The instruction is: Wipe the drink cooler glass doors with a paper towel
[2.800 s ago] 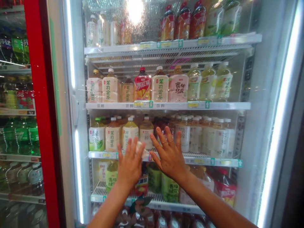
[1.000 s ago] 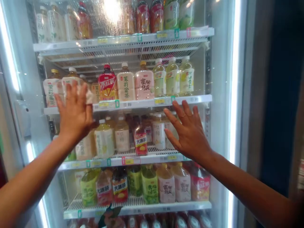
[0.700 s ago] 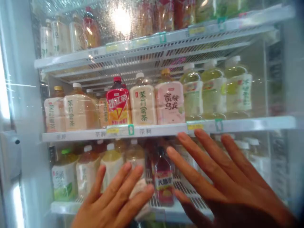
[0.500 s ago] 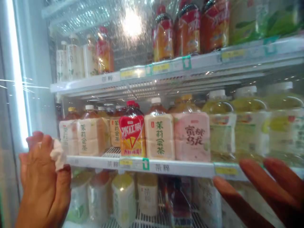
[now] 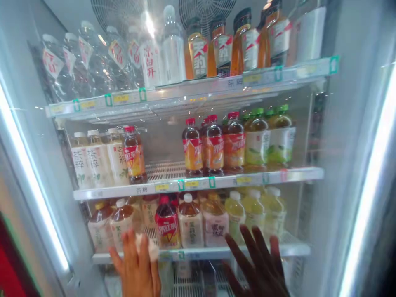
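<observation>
I face the glass door (image 5: pixel 312 132) of a lit drinks fridge. My left hand (image 5: pixel 136 270) lies against the glass at the bottom of the view, fingers pointing up, pressing a small white cloth (image 5: pixel 150 247) onto the pane in front of the lower shelf (image 5: pixel 297 249). My right hand (image 5: pixel 261 270) is flat on the glass to the right of it, fingers spread and holding nothing. Both hands are cut off by the bottom edge. Behind the glass, tea bottles (image 5: pixel 190 225) stand just above my fingertips.
The top shelf (image 5: pixel 185 91) carries clear water bottles (image 5: pixel 150 62) and orange drinks (image 5: pixel 222 45). The middle shelf (image 5: pixel 198 182) has red-capped bottles (image 5: pixel 213 144) and green-capped ones (image 5: pixel 278 134). Bright light strips (image 5: pixel 368 198) run down both door edges. A red frame (image 5: pixel 12 272) shows at the lower left.
The view has swung upward to higher shelves, so both hands now sit at the bottom edge. My left hand with the cloth has slid from the door's left side toward the lower middle.
</observation>
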Motion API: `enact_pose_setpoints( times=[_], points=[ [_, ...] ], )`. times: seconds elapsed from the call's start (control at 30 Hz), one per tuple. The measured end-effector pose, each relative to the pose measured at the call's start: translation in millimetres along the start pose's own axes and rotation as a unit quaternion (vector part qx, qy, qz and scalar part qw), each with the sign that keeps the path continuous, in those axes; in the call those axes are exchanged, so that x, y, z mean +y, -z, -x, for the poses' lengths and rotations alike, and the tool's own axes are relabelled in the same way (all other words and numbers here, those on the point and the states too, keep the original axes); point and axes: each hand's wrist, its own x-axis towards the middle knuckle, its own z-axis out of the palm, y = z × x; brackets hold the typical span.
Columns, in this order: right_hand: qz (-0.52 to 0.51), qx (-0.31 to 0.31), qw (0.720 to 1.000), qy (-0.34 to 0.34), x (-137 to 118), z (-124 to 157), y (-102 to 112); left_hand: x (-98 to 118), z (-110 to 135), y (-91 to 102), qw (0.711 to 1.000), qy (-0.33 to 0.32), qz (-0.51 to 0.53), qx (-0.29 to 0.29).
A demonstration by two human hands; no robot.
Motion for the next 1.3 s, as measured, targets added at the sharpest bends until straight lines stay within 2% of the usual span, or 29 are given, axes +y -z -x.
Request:
enact_pose_setpoints(
  times=[0.07,0.1,0.17,0.27,0.3,0.33,0.37,0.4,0.53,0.57,0.6,0.63,0.67,0.77,0.8,0.83,0.87,0.9,1.0,1.07,1.1,1.13,1.2,1.27,1.3],
  points=[
    [0.004,-0.028,1.0,0.007,-1.4,-10.8,11.9,21.7,-11.8,0.3,0.999,0.045,-0.012,0.011],
    [0.005,-0.03,1.0,-0.001,-4.1,-11.8,15.3,31.3,-9.0,-3.9,0.998,0.057,-0.012,0.016],
    [0.005,-0.037,0.999,-0.012,-11.1,-6.2,17.9,48.5,17.8,-18.0,0.999,0.051,-0.007,0.014],
    [0.004,-0.052,0.999,-0.006,-16.3,10.1,17.5,69.1,80.6,-38.8,0.999,0.028,-0.023,-0.008],
    [0.003,-0.058,0.998,0.0,-15.5,14.1,17.6,74.1,92.6,-41.9,0.999,0.024,-0.027,-0.013],
    [0.002,-0.063,0.998,0.004,-13.7,16.4,18.0,78.2,94.3,-42.2,0.999,0.023,-0.029,-0.013],
    [0.002,-0.066,0.998,0.005,-11.3,16.9,18.7,81.5,84.1,-40.1,0.999,0.025,-0.027,-0.011],
    [0.0,-0.068,0.998,0.005,-8.7,15.7,19.6,84.1,62.7,-36.3,0.999,0.032,-0.02,-0.003],
    [-0.005,-0.06,0.998,-0.001,-2.9,5.3,22.5,94.5,-62.9,-22.4,0.998,0.044,0.014,0.037],
    [-0.006,-0.06,0.998,-0.002,-3.0,3.7,22.7,97.8,-80.4,-22.3,0.998,0.04,0.021,0.047],
    [-0.006,-0.062,0.998,-0.003,-3.4,2.9,22.8,101.3,-85.3,-23.8,0.998,0.032,0.026,0.051],
    [-0.008,-0.062,0.998,-0.005,-3.9,3.1,22.7,104.4,-77.5,-26.6,0.998,0.02,0.026,0.049],
    [-0.011,-0.06,0.998,-0.008,-4.4,3.8,22.4,107.0,-59.0,-30.3,0.999,0.004,0.023,0.041],
    [-0.019,-0.053,0.998,-0.01,-3.1,6.6,21.1,111.1,15.3,-41.8,0.998,-0.059,0.007,-0.015],
    [-0.02,-0.053,0.998,-0.006,-1.6,6.6,20.7,111.8,29.1,-43.8,0.997,-0.075,0.007,-0.027],
    [-0.021,-0.055,0.998,-0.003,0.4,5.7,20.5,112.6,31.3,-44.5,0.996,-0.084,0.008,-0.031],
    [-0.021,-0.057,0.998,0.001,2.9,3.8,20.6,114.0,21.0,-43.7,0.996,-0.087,0.011,-0.026],
    [-0.023,-0.056,0.998,0.003,5.6,1.1,21.3,116.2,-0.1,-42.0,0.996,-0.086,0.015,-0.008],
    [-0.034,-0.046,0.998,-0.005,13.0,-9.3,28.6,129.9,-88.8,-36.1,0.995,-0.079,0.035,0.048],
    [-0.052,-0.032,0.998,-0.02,15.4,-13.6,38.1,146.4,-123.1,-37.1,0.994,-0.073,0.041,0.064],
    [-0.068,-0.018,0.997,-0.03,15.6,-13.8,43.4,156.6,-124.5,-40.0,0.994,-0.079,0.037,0.061],
    [-0.089,0.001,0.995,-0.04,15.3,-12.7,48.6,167.5,-116.0,-44.4,0.994,-0.093,0.029,0.054],
    [-0.147,0.039,0.987,-0.043,14.1,-8.1,56.1,189.1,-80.1,-55.7,0.99,-0.136,0.008,0.036],
    [-0.198,0.047,0.979,-0.016,14.3,-4.9,58.0,205.8,-43.8,-65.1,0.986,-0.164,-0.001,0.03],
    [-0.216,0.045,0.975,0.0,15.3,-5.7,56.9,211.1,-33.0,-67.3,0.986,-0.166,-0.002,0.031]
  ],
)
